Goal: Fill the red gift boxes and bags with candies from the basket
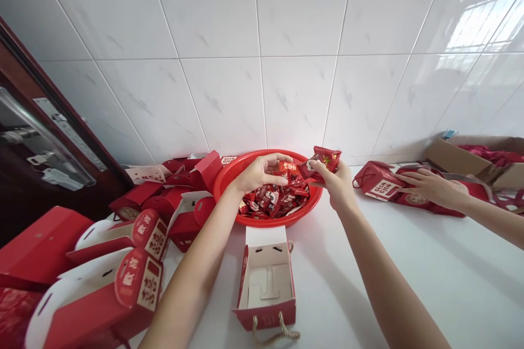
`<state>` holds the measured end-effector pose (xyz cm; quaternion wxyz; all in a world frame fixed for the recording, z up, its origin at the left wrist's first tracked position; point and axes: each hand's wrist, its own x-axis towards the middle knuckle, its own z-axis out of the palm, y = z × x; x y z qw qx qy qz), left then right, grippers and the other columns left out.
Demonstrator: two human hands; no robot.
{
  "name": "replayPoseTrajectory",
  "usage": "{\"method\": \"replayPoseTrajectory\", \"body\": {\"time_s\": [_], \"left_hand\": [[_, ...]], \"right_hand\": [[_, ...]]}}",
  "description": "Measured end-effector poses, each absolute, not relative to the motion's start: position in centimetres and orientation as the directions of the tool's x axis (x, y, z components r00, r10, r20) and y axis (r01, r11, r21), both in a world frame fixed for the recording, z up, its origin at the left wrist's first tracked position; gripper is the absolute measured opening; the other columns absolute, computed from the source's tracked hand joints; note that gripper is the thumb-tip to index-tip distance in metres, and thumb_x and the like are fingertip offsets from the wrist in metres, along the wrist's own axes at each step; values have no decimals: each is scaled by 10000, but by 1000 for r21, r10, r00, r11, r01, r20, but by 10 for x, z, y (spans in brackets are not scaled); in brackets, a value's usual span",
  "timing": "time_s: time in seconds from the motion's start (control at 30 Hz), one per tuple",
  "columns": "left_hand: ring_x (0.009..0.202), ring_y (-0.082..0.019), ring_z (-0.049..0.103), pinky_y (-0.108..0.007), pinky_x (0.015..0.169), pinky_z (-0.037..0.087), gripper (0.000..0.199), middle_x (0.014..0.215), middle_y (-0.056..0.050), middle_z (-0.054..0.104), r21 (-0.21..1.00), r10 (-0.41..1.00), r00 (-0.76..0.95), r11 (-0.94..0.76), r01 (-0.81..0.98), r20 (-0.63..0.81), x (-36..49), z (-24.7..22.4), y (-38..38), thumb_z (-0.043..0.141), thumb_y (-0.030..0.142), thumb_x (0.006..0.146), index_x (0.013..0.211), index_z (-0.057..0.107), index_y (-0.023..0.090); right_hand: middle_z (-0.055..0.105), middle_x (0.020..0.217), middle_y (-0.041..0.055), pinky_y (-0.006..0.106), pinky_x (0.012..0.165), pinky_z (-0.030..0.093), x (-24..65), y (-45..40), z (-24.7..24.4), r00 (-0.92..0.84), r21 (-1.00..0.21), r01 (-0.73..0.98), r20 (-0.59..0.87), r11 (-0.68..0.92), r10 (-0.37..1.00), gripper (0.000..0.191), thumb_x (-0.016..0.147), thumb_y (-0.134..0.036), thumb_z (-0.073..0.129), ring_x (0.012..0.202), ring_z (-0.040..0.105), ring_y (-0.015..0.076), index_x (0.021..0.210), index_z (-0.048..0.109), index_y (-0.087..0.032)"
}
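Note:
A red plastic basket (266,222) stands against the wall, with many wrapped candies (272,200) in it. Over its middle, my left hand (266,170) has its fingers curled round an orange-red packet (287,168). At the basket's right rim my right hand (333,177) pinches dark red candy packets (326,158). Between my forearms an open red gift box (268,283) lies on the white table, its inside bare and pale, with a rope handle at its near end.
Several red gift boxes (135,278) crowd the left side. At right, another person's hand (434,191) rests on closed red boxes (380,182). Behind that hand is a cardboard box (458,158). A tiled wall (298,98) borders the table.

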<state>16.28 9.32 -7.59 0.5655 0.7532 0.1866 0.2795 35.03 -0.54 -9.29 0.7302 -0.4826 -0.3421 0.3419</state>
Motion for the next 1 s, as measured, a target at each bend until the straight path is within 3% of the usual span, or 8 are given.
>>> {"method": "replayPoseTrajectory", "body": {"time_s": [0.2, 0.37, 0.63, 0.77, 1.0], "left_hand": [[1025, -216, 668, -346, 905, 537, 500, 1042, -46, 730, 939, 631, 720, -332, -88, 290, 160, -80, 79, 850, 229, 687, 1150, 668, 183], [1090, -237, 659, -371, 971, 521, 482, 1160, -74, 730, 898, 657, 675, -440, -18, 335, 164, -92, 79, 872, 278, 672, 1119, 714, 185], [1081, -250, 663, -404, 984, 530, 538, 1208, -93, 716, 850, 672, 660, -518, 95, 336, 160, -92, 72, 842, 312, 728, 1233, 699, 191], [1012, -220, 661, -387, 924, 556, 725, 1202, -93, 698, 894, 713, 638, -440, 85, 291, 152, -85, 70, 870, 344, 701, 1362, 609, 201], [1014, -206, 663, -358, 884, 569, 567, 1305, -114, 673, 953, 720, 652, -302, -12, 237, 145, -71, 58, 840, 389, 763, 1260, 667, 178]], "right_hand": [[723, 810, 33, 347, 589, 651, 339, 2, -90, 495, -934, -182, 182, 306, 850, 414, 607, -412, 874, 802, 727, 253, 884, 673, -179], [739, 840, 33, 295, 619, 656, 335, 5, -100, 371, -921, -312, 107, 232, 922, 402, 624, -403, 892, 782, 731, 206, 883, 698, -165], [769, 889, 30, 311, 722, 654, 335, 3, -102, 237, -922, -340, 109, 187, 965, 503, 543, -313, 960, 819, 749, 203, 946, 696, -167], [776, 932, 32, 335, 752, 643, 335, 0, -101, 232, -921, -319, 154, 225, 960, 543, 564, -277, 948, 856, 750, 217, 1033, 694, -178], [769, 926, 47, 364, 758, 623, 322, -9, -95, 272, -899, -244, 296, 363, 916, 526, 595, -306, 942, 820, 735, 219, 1030, 680, -173]]}}
